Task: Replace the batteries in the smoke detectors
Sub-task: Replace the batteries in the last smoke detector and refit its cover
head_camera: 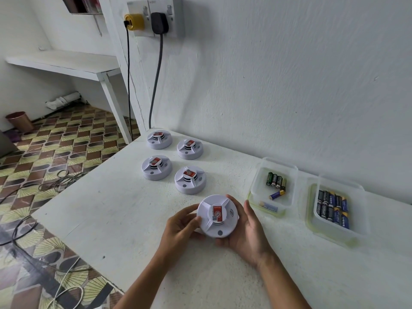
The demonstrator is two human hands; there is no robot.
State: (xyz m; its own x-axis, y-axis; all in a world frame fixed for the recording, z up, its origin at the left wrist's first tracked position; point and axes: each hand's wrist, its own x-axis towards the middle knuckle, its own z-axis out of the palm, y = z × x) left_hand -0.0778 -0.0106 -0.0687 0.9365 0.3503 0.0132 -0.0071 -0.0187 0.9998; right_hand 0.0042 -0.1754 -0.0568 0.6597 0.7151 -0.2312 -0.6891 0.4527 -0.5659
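Observation:
A white round smoke detector [217,216] with a red label on top is held between both hands just above the white table [124,210]. My left hand [181,227] grips its left rim with curled fingers. My right hand [247,230] cups its right side and underside. Several more white detectors stand behind it in two rows, the nearest [190,179]. A clear tub [273,186] to the right holds several loose batteries. A second clear tub [336,209] further right holds several dark and blue batteries packed side by side.
The table stands against a white wall [289,85]. A socket [156,17] above carries a yellow plug and a black plug with cables hanging down. To the left the table edge drops to a patterned floor with loose cables [60,179].

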